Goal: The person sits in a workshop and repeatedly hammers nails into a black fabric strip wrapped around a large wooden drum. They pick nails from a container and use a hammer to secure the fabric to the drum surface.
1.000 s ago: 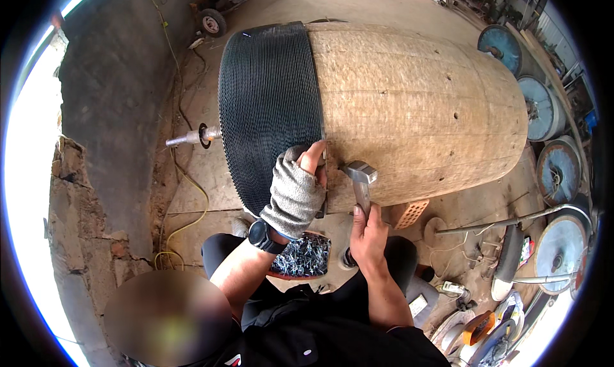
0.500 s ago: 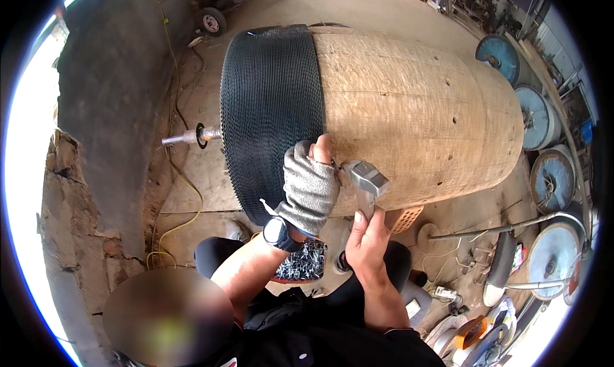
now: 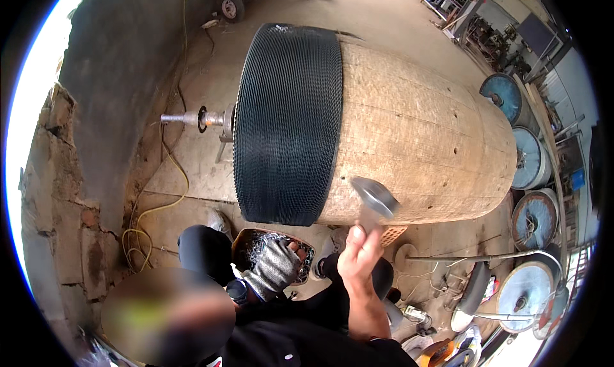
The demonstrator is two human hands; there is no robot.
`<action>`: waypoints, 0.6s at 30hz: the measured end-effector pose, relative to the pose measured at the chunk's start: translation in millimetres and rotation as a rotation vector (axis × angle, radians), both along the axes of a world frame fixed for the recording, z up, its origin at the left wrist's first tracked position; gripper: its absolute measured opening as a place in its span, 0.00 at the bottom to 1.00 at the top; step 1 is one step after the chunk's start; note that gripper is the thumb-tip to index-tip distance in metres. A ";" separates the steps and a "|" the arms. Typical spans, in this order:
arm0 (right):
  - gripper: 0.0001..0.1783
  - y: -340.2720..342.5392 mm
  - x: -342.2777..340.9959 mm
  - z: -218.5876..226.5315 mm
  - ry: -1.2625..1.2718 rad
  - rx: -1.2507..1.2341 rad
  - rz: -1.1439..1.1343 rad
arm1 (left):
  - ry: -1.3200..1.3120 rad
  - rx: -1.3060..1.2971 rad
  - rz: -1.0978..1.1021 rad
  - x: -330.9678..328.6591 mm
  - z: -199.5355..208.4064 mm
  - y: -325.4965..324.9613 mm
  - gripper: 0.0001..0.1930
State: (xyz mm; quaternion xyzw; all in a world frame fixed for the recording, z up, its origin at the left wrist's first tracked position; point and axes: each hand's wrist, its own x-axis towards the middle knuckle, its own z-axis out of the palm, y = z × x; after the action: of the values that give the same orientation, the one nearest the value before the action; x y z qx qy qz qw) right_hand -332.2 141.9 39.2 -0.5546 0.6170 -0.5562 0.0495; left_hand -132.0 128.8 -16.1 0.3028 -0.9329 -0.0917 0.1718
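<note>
A large wooden drum (image 3: pixel 416 124) lies across the view, its left part wrapped in a black ridged covering (image 3: pixel 288 124). My right hand (image 3: pixel 359 258) is closed round the handle of a hammer (image 3: pixel 376 198), whose blurred metal head is raised in front of the bare wood, near the covering's right edge. My left hand (image 3: pixel 274 268), in a grey glove with bare fingertips, is down at a container (image 3: pixel 281 231) of small silvery metal pieces between my legs. Its fingers are curled over the pieces; whether they grip any is hidden.
A metal shaft (image 3: pixel 185 119) sticks out from the drum's left end. Yellow cable (image 3: pixel 167 207) lies on the floor beside a broken brick wall (image 3: pixel 61 226). Several blue-ended rollers (image 3: pixel 526 290) line the right side, with a metal pole (image 3: pixel 470 259) near them.
My left hand has left the covering's edge and dropped to the container. The hammer stays in my right hand. The whole view has shifted, showing the drum further right.
</note>
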 end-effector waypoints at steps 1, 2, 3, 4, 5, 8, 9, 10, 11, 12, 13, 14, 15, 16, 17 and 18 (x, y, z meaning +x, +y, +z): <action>0.18 3.4 6.6 0.5 -0.084 -0.136 -0.001 | -0.122 -0.051 0.050 4.2 -6.7 12.9 0.11; 0.19 0.6 6.6 2.7 -0.093 -0.242 0.040 | -0.155 -0.139 0.102 3.5 -8.2 15.0 0.12; 0.18 -6.8 7.3 6.2 0.114 -0.157 -0.049 | -0.189 -0.227 0.153 1.2 -10.7 16.0 0.13; 0.18 -11.9 7.8 8.4 0.322 -0.070 -0.138 | -0.222 -0.315 0.203 -2.2 -11.8 18.1 0.14; 0.16 -15.7 7.3 1.9 0.265 0.314 -0.114 | -0.514 -0.560 0.484 -15.0 -8.8 25.1 0.16; 0.15 0.5 10.0 2.7 0.115 0.229 -0.006 | -0.778 -1.645 0.621 2.0 -25.4 17.2 0.18; 0.12 2.8 11.9 14.8 0.038 0.082 -0.002 | -0.781 -1.354 0.373 0.1 -30.7 17.0 0.18; 0.14 11.7 13.1 7.1 -0.189 -0.062 0.037 | -0.588 -1.051 0.277 -2.8 -33.5 17.6 0.17; 0.14 1.7 13.6 14.2 -0.044 -0.302 0.034 | -0.413 -0.759 0.189 -0.2 -11.6 14.2 0.17; 0.14 -8.4 12.8 21.4 0.103 -0.540 0.031 | -0.238 -0.466 0.103 1.5 0.3 12.6 0.17; 0.12 -9.0 6.5 11.1 0.115 -0.484 0.016 | -0.195 -0.452 0.086 1.9 -22.1 17.9 0.16; 0.12 -8.2 -2.0 5.7 0.179 -0.198 -0.019 | -0.197 -0.418 0.141 -2.8 -8.1 15.8 0.15; 0.12 -7.8 -2.9 5.6 0.281 0.100 -0.037 | -0.205 -0.379 0.204 -5.3 16.9 17.6 0.15; 0.13 -13.6 4.4 4.0 0.268 0.296 -0.141 | -0.389 -0.764 0.279 -5.6 7.6 17.0 0.16; 0.14 -5.6 8.6 12.0 0.106 0.416 -0.062 | -0.566 -1.149 0.404 1.0 -0.6 20.4 0.17; 0.14 7.4 8.7 10.6 0.175 0.240 -0.050 | -0.500 -0.938 0.415 -0.1 6.2 25.3 0.16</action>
State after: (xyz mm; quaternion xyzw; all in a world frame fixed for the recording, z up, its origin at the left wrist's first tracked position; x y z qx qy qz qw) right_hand -323.5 149.3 49.8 -0.5756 0.6945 -0.4290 0.0475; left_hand -132.0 154.1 -9.9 0.3836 -0.8069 0.4426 0.0761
